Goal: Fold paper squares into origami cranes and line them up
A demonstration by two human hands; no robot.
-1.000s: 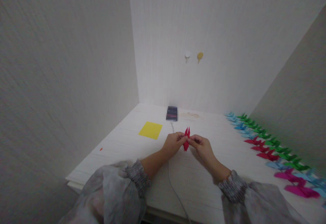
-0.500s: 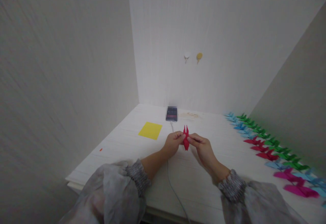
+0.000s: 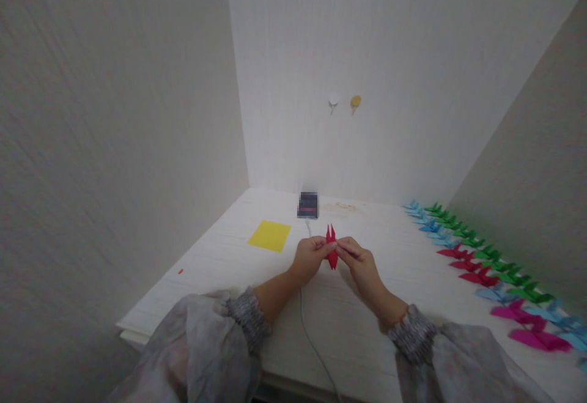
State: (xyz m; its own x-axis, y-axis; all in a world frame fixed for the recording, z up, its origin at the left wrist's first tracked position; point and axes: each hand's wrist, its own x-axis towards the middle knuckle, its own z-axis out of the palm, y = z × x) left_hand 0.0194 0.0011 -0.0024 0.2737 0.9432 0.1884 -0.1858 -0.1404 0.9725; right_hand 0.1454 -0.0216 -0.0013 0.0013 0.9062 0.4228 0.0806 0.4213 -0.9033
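Note:
A small red folded paper piece with two upward points is held upright above the white table. My left hand pinches its left side and my right hand pinches its right side, fingers closed on the paper. Both wrists come out of grey gathered sleeves. A yellow square sheet of paper lies flat on the table to the left of my hands.
A row of several folded paper figures in blue, green, red and magenta runs along the right wall. A small dark device with a grey cable sits at the back. Two small hooks are on the back wall.
Both hands with the red paper piece have shifted slightly left and away from me; the grip on it stays the same.

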